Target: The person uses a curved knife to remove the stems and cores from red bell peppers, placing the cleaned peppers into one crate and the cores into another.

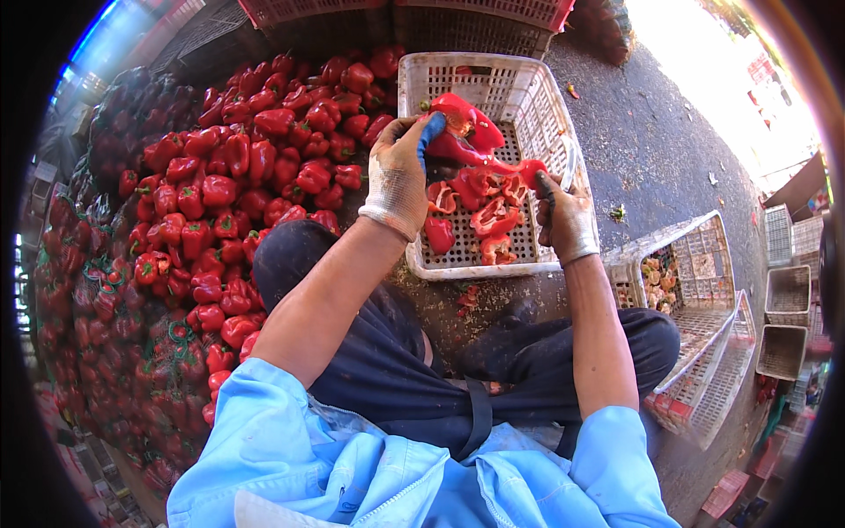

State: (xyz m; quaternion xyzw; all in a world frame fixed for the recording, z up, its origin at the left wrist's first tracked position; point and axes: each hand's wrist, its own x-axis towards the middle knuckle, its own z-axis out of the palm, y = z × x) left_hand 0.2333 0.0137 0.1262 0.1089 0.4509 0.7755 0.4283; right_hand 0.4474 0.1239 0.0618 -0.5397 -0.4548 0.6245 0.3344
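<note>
A cut-open red bell pepper (466, 132) is stretched between my hands above a white plastic crate (488, 275). My left hand (396, 176), in a pale, stained glove with blue at the fingers, grips its upper left part. My right hand (568, 220), gloved as well, pinches the pepper's right end. Beside the right hand stands a thin, pale, blade-like strip (570, 163); whether the hand holds it I cannot tell. Several pepper pieces (495, 217) with pale insides lie on the crate's slotted floor below.
Whole red peppers (238, 194) are heaped to the left, with filled mesh bags (97, 326) beyond them. At the right, a tilted white crate (704, 299) contains pale scraps (658, 282). Red crates (502, 11) line the back. My bent legs (563, 352) flank the near side.
</note>
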